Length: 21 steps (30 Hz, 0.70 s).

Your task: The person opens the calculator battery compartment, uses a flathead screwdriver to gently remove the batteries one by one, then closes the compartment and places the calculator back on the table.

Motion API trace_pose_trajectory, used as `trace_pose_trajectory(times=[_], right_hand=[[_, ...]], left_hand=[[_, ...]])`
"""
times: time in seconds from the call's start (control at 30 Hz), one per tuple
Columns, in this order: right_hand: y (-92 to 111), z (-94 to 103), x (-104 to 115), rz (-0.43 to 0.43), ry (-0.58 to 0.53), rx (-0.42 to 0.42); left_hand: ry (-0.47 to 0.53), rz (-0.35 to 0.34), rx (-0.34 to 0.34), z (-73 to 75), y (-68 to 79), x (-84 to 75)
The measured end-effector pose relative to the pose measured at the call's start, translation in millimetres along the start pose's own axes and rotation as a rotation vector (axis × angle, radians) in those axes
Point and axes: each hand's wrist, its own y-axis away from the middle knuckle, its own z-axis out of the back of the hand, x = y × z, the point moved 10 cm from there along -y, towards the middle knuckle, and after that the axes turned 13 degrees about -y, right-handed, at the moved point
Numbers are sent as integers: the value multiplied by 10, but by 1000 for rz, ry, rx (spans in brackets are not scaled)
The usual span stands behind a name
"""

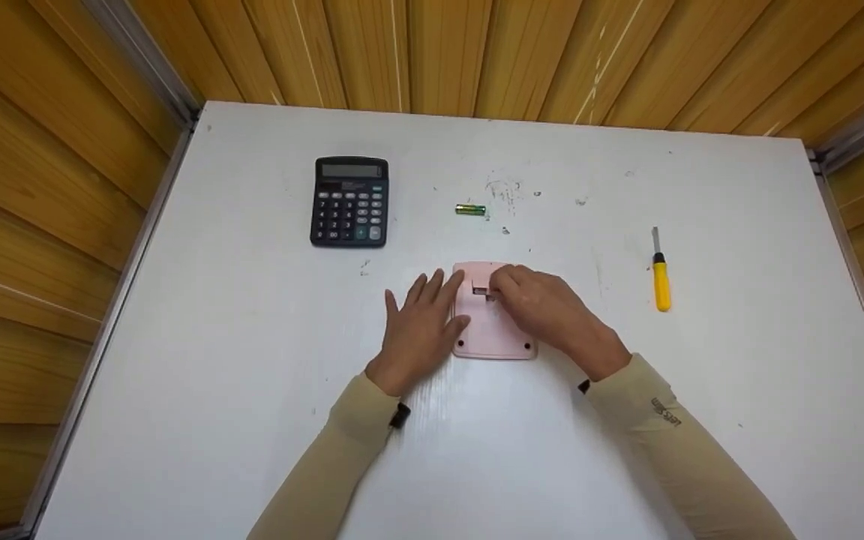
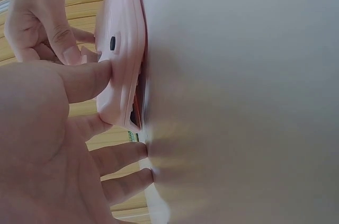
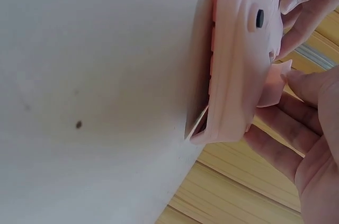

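A pink calculator (image 1: 496, 334) lies face down on the white table, its back and small dark feet showing. My left hand (image 1: 418, 330) rests along its left side, fingers spread, with thumb and index fingertip touching the edge. On the other side, my right hand (image 1: 552, 307) pinches a small pink battery cover (image 3: 273, 86) between thumb and fingers. The cover stands tilted up from the calculator's back in the right wrist view. Beside those fingertips, the battery compartment (image 1: 480, 291) shows as a small opening, partly hidden by the right hand.
Beyond the pink calculator lies a green battery (image 1: 470, 210). A black calculator (image 1: 350, 202) sits face up at the back left. To the right is a screwdriver (image 1: 661, 281) with a yellow handle. Wood-patterned panels (image 1: 439, 56) surround the white table (image 1: 214, 315).
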Motion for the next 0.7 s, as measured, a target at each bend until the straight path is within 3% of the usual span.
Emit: trace_pose_trajectory(times=[0.23,0.7], right_hand=[[-5,2,114,85,61,-69],[-69,-19,75,-31,100,-8]], left_hand=[[-11,6,-4,-11,9,11],[-2,9,-3,3,3,5]])
